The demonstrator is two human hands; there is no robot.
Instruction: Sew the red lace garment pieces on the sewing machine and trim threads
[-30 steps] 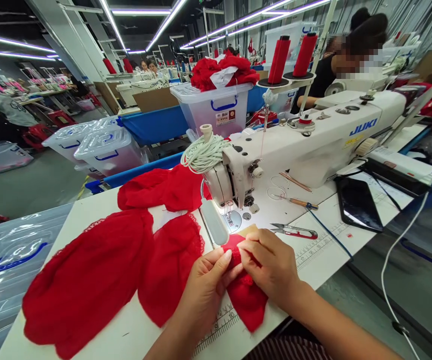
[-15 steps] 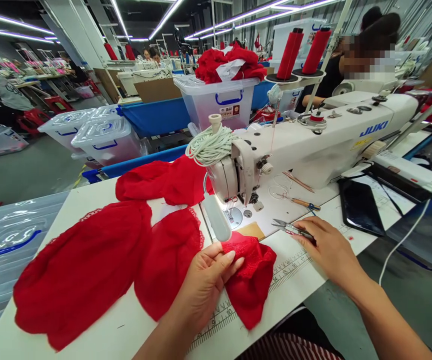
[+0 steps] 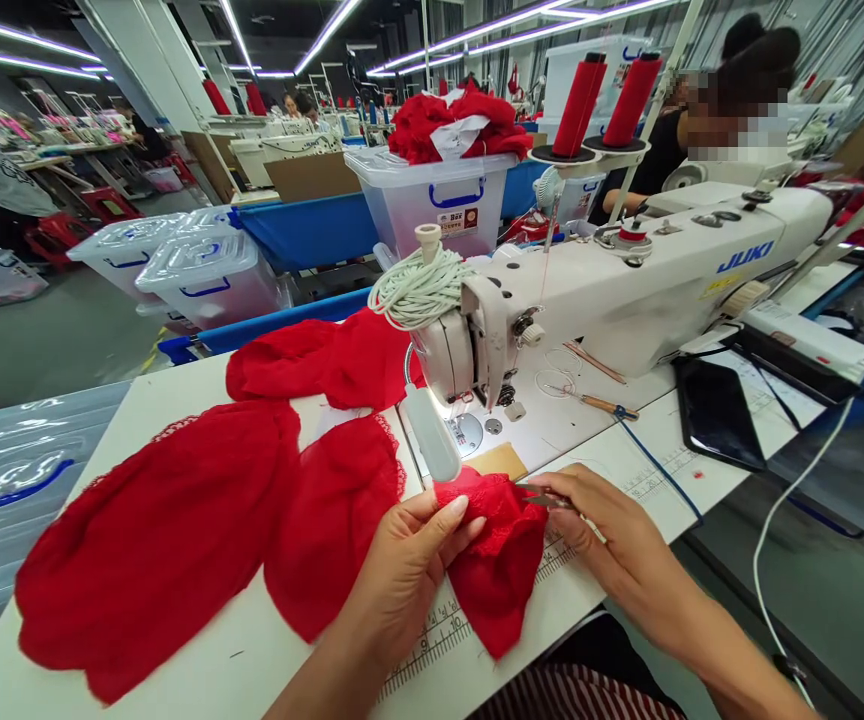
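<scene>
My left hand (image 3: 418, 560) pinches the upper left edge of a small red lace-trimmed fabric piece (image 3: 503, 570), which hangs over the table's front ruler strip. Closed around a pair of thread snips (image 3: 548, 497) is my right hand (image 3: 601, 525); the blades reach the fabric's upper right edge, and the fingers partly hide the snips. Just beyond the fabric stands the white sewing machine (image 3: 627, 290), its needle area lit. Larger red fabric pieces (image 3: 162, 540) lie flat to the left of my left hand.
A wooden-handled tool (image 3: 608, 406) lies on the machine bed, with a blue cord trailing forward. A black phone (image 3: 718, 412) rests at the right. Behind the machine, a clear plastic box (image 3: 432, 200) carries a red fabric heap. A person (image 3: 702, 130) sits at the far right.
My right hand has moved left with the snips, bringing the blades from over the machine bed to the red fabric. My left hand keeps its pinch in nearly the same place.
</scene>
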